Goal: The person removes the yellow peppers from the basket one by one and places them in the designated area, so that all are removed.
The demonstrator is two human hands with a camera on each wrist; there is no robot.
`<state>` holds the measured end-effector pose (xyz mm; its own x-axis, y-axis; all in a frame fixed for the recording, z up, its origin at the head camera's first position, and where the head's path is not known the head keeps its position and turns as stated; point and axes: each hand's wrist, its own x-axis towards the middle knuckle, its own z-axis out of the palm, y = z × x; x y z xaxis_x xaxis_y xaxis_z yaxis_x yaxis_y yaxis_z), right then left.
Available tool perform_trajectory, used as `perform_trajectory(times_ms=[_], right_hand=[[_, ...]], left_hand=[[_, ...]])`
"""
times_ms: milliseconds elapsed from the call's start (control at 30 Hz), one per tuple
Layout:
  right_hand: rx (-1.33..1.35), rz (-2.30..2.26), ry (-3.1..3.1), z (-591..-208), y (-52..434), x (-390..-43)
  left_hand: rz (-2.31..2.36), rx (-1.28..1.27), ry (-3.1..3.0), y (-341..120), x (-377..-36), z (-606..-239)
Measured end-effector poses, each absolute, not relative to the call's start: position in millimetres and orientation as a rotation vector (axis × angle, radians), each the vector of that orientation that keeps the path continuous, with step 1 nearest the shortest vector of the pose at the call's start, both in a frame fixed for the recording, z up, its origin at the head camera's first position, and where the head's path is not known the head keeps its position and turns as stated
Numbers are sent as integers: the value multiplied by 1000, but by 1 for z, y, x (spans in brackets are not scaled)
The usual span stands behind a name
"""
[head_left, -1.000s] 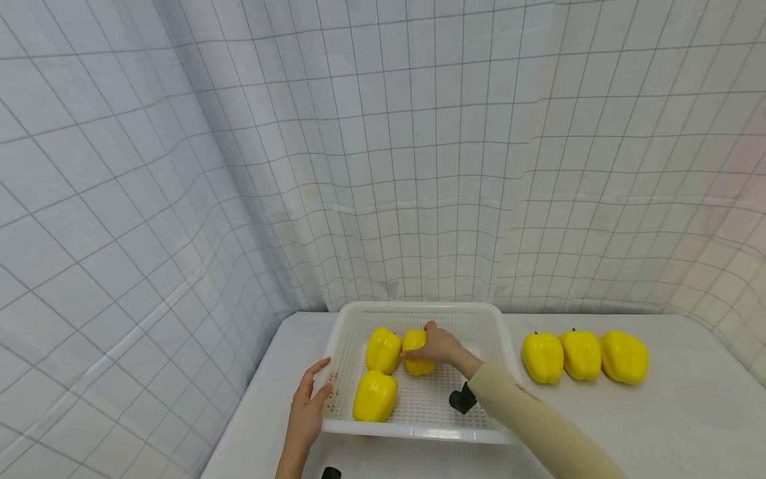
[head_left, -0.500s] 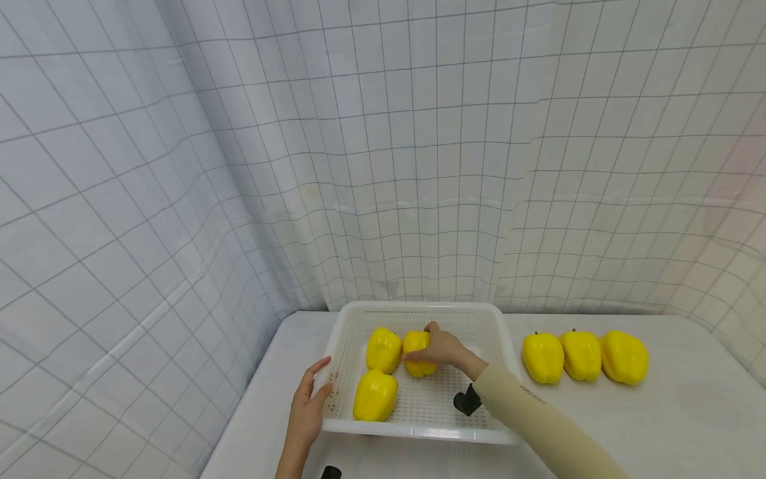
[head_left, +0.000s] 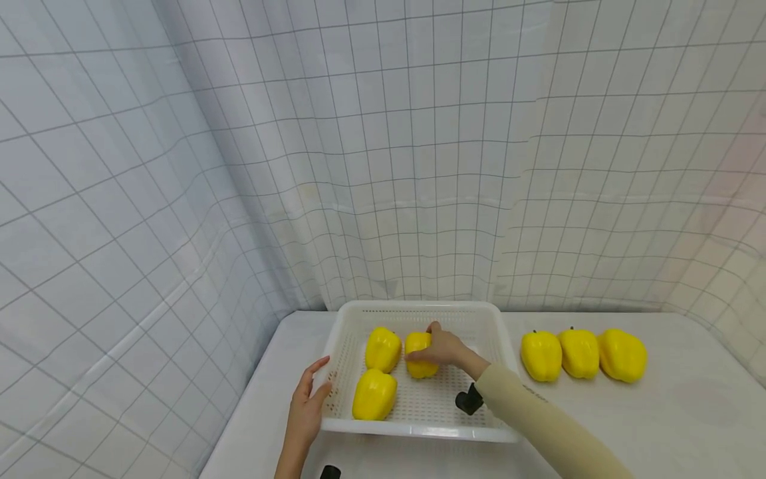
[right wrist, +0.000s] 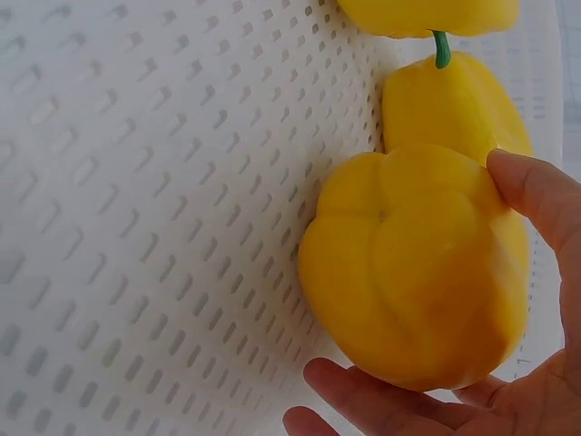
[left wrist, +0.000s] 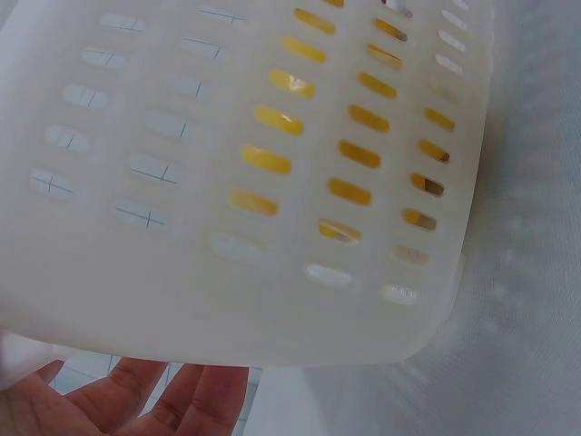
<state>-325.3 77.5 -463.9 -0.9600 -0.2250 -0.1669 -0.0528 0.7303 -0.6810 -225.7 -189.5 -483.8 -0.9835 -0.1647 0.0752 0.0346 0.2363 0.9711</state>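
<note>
In the head view my right hand point(head_left: 441, 347) holds a yellow bell pepper point(head_left: 417, 342) inside the white basket point(head_left: 419, 431). The right wrist view shows my thumb on one side of this pepper point(right wrist: 408, 263) and fingers on the other, its lobed end facing the camera. Two more yellow peppers lie in the basket's left part, one at the back point(head_left: 383, 350) and one nearer me point(head_left: 374, 395). My left hand point(head_left: 306, 414) grips the basket's left rim, thumb at the edge. From the left wrist, the slotted wall point(left wrist: 182, 291) partly hides its fingers point(left wrist: 209, 400).
Three yellow bell peppers point(head_left: 580, 354) stand in a row on the white table point(head_left: 676, 412), right of the basket. Grid-patterned white curtains point(head_left: 419, 166) rise behind and to the left. A black wrist camera point(head_left: 469, 399) hangs over the basket's right part.
My right hand has shifted the pepper slightly to the right, so the gap to the back-left pepper is a little wider. The left hand stays in place on the basket.
</note>
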Motion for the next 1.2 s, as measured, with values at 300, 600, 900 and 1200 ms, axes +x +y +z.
perform_trajectory(times_ms=[300, 600, 900, 1200], right_hand=[[-211, -1038, 2696, -462, 80, -321], [-224, -996, 2671, -461, 83, -318], [-233, -976, 2662, -463, 85, -319], [-259, -1012, 2681, -462, 85, -316]], left_hand=[[-1826, 123, -2346, -189, -226, -484], [-1836, 121, -2348, -189, -224, -483], [-1843, 118, -2339, -190, -225, -484], [-1845, 115, -2332, -191, -226, -485]])
